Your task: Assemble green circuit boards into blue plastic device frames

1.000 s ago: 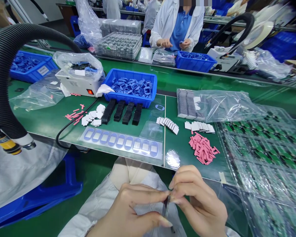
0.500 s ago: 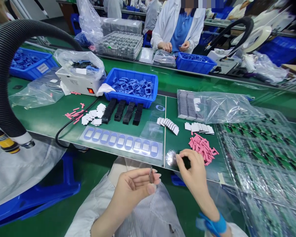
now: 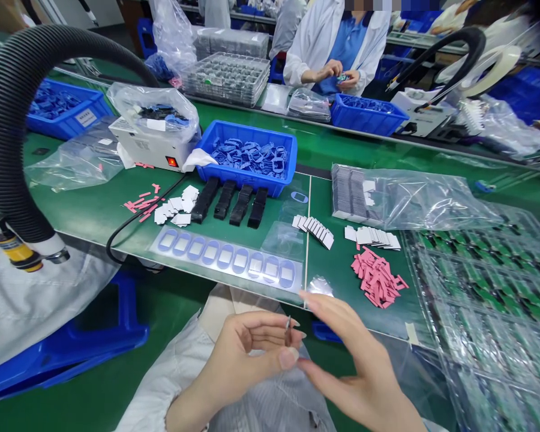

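Note:
My left hand [image 3: 240,357] is closed in a pinch above my lap, just off the table edge. Between its thumb and fingers stands a small thin flat piece [image 3: 288,332], seen nearly edge-on; its kind cannot be made out. Close by on the right, my right hand [image 3: 360,366] has its fingers apart around the left fingertips, with nothing visible in it. A small pile of clear film pieces [image 3: 319,286] lies at the table edge beyond the right fingertips. To its left is a clear strip [image 3: 227,257] of blue-rimmed oval stickers with pale centres.
Pink strips [image 3: 378,279], white pads [image 3: 314,231] and black stacked parts [image 3: 240,205] lie on the green table [image 3: 270,294]. A blue bin [image 3: 247,156] holds blue frames. Trays of circuit boards [image 3: 490,300] stand right; a black hose [image 3: 9,108] arches left. A co-worker [image 3: 337,54] sits opposite.
My right hand has moved from beside the clear film pieces down and left to my left hand, its fingers now spread. The left hand keeps hold of the thin piece. The co-worker's hands have come together.

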Available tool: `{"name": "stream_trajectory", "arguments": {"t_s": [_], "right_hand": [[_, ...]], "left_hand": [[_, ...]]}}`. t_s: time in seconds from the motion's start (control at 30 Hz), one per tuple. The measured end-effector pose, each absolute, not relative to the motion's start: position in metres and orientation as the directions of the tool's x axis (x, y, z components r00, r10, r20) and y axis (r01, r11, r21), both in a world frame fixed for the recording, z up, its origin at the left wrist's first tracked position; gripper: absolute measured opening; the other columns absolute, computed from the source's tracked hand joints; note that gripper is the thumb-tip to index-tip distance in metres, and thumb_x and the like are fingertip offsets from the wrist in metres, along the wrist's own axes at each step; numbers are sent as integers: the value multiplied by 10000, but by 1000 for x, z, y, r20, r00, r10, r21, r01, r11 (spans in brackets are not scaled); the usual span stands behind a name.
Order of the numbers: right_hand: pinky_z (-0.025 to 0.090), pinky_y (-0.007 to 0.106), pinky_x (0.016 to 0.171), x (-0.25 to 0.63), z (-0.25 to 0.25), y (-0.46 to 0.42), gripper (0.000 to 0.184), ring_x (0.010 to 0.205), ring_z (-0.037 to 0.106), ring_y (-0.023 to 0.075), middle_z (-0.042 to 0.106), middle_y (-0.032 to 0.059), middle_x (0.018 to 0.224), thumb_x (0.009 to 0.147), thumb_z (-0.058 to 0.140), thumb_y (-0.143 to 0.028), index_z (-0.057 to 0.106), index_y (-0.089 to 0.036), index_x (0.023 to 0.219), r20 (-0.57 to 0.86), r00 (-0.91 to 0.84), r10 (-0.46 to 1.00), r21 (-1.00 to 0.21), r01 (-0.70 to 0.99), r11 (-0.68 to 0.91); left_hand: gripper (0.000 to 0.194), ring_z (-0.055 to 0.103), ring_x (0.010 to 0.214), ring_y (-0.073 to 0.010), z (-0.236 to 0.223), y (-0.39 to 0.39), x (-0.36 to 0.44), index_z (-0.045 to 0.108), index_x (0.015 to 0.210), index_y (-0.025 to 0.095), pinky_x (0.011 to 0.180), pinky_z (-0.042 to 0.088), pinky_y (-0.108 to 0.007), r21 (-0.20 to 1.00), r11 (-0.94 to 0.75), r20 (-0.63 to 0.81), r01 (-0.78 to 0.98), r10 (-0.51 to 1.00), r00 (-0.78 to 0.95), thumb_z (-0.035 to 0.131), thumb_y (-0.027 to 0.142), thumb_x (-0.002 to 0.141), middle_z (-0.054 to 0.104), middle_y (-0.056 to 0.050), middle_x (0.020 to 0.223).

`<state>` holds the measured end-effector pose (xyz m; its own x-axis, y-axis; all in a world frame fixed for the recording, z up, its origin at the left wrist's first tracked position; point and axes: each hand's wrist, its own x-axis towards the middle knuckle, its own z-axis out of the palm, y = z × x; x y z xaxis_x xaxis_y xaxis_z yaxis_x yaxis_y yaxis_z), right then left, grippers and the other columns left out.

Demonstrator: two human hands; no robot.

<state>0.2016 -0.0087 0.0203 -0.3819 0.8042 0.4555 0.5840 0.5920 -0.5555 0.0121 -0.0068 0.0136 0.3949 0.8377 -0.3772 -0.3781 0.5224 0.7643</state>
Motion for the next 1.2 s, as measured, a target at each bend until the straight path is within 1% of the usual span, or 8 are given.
{"name": "stream_trajectory", "arguments": {"t_s": [0.13,0.33,0.47,0.6,0.7,0.8,0.97,1.2], "right_hand": [[547,371,840,184,31,-4,396,939,674,210,743,76,979,790,612,-75,596,-170,1175,603,-428,673,-465,496,733],[604,378,749,164,34,-11,270,870,710,229,747,73,917,809,702,-275,577,-227,1044,454,-202,868,-870,108,480],[612,369,752,155,34,-20,275,887,724,235,759,73,901,815,684,-380,509,-247,980,318,-211,924,-948,-82,307],[590,375,748,165,40,-18,244,940,686,246,741,74,877,833,641,-440,555,-233,929,400,-154,904,-911,44,410],[540,321,664,178,50,-12,78,743,636,181,676,37,749,854,644,-226,610,-210,787,527,-97,844,-804,265,532],[490,298,586,183,57,-7,128,674,578,159,616,22,685,804,634,-70,657,-193,776,549,-187,814,-718,393,574],[476,290,537,179,55,-5,163,634,559,151,605,13,650,772,631,-33,672,-191,770,534,-211,819,-711,411,570],[479,296,546,183,53,-6,142,638,568,152,622,12,659,794,633,-66,681,-200,784,537,-203,819,-707,422,568]], "left_hand": [[327,734,854,-193,20,-8,10,753,922,196,813,552,-283,827,453,-304,-334,859,411,833,342,641,801,-60,880],[538,713,865,-211,25,-11,12,757,963,175,828,512,-302,664,621,-209,-416,689,694,659,626,686,769,-81,863],[505,692,724,-135,26,-14,23,741,854,182,714,498,-208,452,718,-209,-529,662,720,765,601,572,714,-14,737],[393,692,722,-112,23,-18,21,777,828,193,711,503,-191,455,703,-233,-547,687,688,787,522,612,747,-5,729],[331,722,759,-142,22,-20,16,784,908,253,765,528,-245,557,613,-273,-561,773,573,806,441,637,798,-13,807],[295,741,812,-174,23,-21,13,785,912,300,775,543,-252,665,534,-274,-522,825,494,809,419,643,811,-21,851],[291,751,863,-237,27,-21,11,769,937,349,785,579,-289,809,439,-265,-390,866,424,807,400,653,796,-32,923],[299,754,803,-203,28,-20,9,757,965,357,771,575,-243,865,375,-217,-332,878,427,782,430,676,794,-28,925]]}}
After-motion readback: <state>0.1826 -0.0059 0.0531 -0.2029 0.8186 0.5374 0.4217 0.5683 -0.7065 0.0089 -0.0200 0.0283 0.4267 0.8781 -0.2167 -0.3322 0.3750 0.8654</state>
